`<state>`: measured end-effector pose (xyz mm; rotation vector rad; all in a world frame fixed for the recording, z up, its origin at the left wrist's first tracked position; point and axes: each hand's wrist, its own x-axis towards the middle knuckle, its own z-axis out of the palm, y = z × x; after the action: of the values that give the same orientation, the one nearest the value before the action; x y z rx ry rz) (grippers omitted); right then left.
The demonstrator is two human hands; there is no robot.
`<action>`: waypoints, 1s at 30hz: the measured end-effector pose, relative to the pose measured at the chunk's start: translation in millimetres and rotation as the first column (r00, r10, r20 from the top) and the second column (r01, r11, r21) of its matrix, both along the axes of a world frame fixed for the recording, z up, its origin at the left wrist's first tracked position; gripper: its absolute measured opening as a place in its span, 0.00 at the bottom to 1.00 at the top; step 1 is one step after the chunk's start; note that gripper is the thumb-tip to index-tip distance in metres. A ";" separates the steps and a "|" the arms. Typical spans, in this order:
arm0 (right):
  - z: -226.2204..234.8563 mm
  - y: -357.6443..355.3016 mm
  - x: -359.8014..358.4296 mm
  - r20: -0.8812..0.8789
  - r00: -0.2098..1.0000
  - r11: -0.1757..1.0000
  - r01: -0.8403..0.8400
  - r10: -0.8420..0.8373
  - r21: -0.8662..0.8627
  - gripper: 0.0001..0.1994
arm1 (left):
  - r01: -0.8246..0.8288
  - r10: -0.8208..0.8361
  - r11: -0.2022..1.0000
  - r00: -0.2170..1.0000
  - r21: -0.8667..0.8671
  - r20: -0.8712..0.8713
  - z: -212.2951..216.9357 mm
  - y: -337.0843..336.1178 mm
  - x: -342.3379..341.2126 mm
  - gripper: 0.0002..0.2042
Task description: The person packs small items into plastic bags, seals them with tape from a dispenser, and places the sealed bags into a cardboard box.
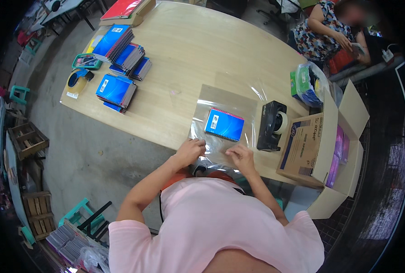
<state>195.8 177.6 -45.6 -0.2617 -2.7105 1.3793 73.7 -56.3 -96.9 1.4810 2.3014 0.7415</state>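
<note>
A blue spiral notebook [224,124] lies on a clear plastic sheet or bag [207,98] at the table's near edge; whether the plastic passes over the notebook I cannot tell. My left hand [191,151] is closed at the plastic's near left edge, with its fingertips pressed together on it. Opposite, my right hand [241,158] pinches at the near right part of the plastic. Both hands are just short of the notebook, not touching it. To the right stands a black tape dispenser [268,127] with a roll of clear tape.
Stacks of blue spiral notebooks [116,88] stand at the table's left, beside a green basket [85,62] and a large tape roll [76,83]. An open cardboard box [302,141] and a plastic-lined bin [310,84] stand right. Someone [321,34] sits beyond the table.
</note>
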 end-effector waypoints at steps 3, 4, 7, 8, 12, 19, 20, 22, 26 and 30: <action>7.6 -15.7 4.6 -0.032 0.998 0.993 -0.053 0.057 0.109 0.10 | -0.069 0.070 0.997 0.997 -0.033 0.034 0.7 4.9 -4.4 0.04; 11.6 -20.8 4.4 -0.052 0.997 0.979 -0.041 0.053 0.201 0.10 | -0.096 0.099 0.993 0.994 -0.062 0.042 0.9 8.0 -5.7 0.04; 14.6 -25.1 4.0 -0.094 0.994 0.921 -0.013 0.053 0.390 0.10 | -0.106 0.115 0.990 0.989 -0.089 0.098 1.4 11.9 -9.2 0.07; 7.2 -21.6 5.2 -0.096 0.994 0.915 -0.012 0.056 0.403 0.09 | -0.130 0.136 0.989 0.986 -0.070 0.096 1.2 13.9 -10.1 0.09; -8.3 -8.3 8.3 -0.082 0.995 0.886 -0.005 0.048 0.463 0.09 | -0.197 0.195 0.975 0.980 0.104 0.031 18.5 22.6 -5.3 0.16; 40.1 -7.3 -7.3 -0.220 0.966 0.763 0.043 0.132 0.645 0.08 | -0.057 0.102 0.979 0.968 0.198 -0.228 58.8 13.7 -17.1 0.14; 40.5 -1.1 -7.9 -0.200 0.968 0.743 0.021 0.152 0.668 0.09 | -0.077 0.117 0.979 0.971 0.190 -0.210 61.8 13.1 -26.1 0.14; 41.3 14.8 -14.2 -0.135 0.986 0.803 0.004 0.096 0.596 0.10 | -0.123 0.153 0.977 0.973 0.174 -0.174 69.3 13.4 -47.3 0.13; 35.3 61.5 -45.5 0.087 0.992 0.957 0.064 -0.092 0.282 0.10 | -0.429 0.482 0.862 0.860 0.271 -0.170 96.2 25.0 -73.1 0.15; 23.1 100.7 -82.2 0.309 0.951 0.999 -0.004 0.019 -0.050 0.07 | -0.170 0.448 0.747 0.843 0.642 -0.297 93.6 49.9 -18.6 0.17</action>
<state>113.7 278.3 -22.5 -0.5074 -2.9297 1.5248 55.1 -6.4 -3.3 1.6394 2.8857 1.4864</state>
